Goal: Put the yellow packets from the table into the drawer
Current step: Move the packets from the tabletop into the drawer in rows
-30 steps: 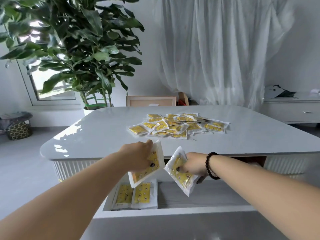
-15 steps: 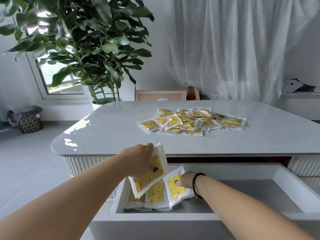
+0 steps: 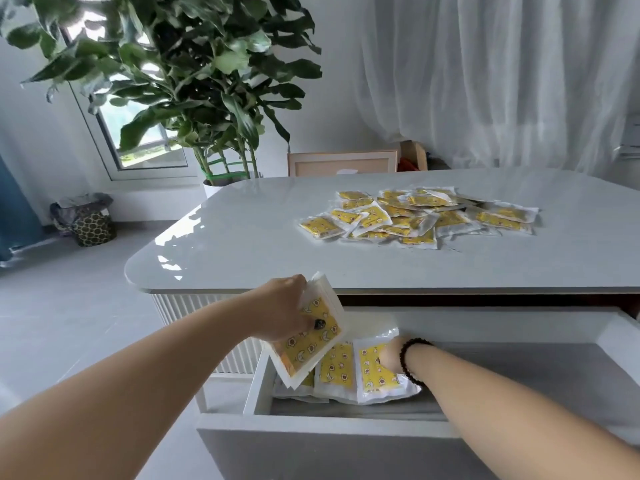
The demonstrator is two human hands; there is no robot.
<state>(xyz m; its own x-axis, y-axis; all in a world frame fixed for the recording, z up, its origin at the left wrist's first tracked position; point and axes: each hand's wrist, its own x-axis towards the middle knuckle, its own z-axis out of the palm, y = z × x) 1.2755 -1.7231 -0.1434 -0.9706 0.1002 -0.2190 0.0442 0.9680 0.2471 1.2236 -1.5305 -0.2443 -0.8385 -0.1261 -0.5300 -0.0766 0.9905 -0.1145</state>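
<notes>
Several yellow packets [image 3: 415,216] lie in a loose pile at the far right of the white table [image 3: 242,258]. Below the table's near edge the white drawer [image 3: 346,424] stands pulled out. My left hand [image 3: 280,310] grips a thin stack of yellow packets [image 3: 308,344], tilted above the drawer's left end. My right hand [image 3: 391,355], with a black bead bracelet, reaches into the drawer and pinches one yellow packet [image 3: 375,379], which lies low against the drawer bottom. Other packets [image 3: 334,368] lie flat in the drawer's left part, partly hidden by the held stack.
A large potted plant [image 3: 194,81] stands behind the table's far left corner. A wooden frame [image 3: 343,162] leans behind the table. A patterned basket [image 3: 90,223] sits on the floor at left. The drawer's right part [image 3: 519,375] holds nothing visible.
My right hand has gone down into the drawer with its packet, which now lies beside those in there. My left hand has stayed above the drawer's left end. The view has moved closer.
</notes>
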